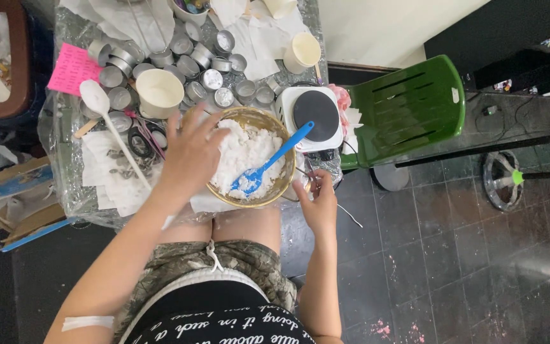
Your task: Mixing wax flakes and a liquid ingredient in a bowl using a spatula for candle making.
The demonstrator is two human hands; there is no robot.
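Note:
A gold metal bowl [279, 185] holds white flaky chunks [244, 153] and rests at the table's near edge above my knees. A blue spatula [268, 162] leans in it, handle pointing to the upper right. My left hand [189, 153] lies spread over the bowl's left rim, fingers touching the white chunks. My right hand [318, 197] is at the bowl's right side, fingers curled on a thin metal handle or wire; what it grips is partly hidden.
Several small silver tins [202, 76] crowd the plastic-covered table [65, 185]. A cream cup [158, 92], white spoon [100, 105], pink paper [71, 69], scissors [140, 141] and small electric hotplate [313, 114] stand around. A green chair [408, 108] stands to the right on dark tiles.

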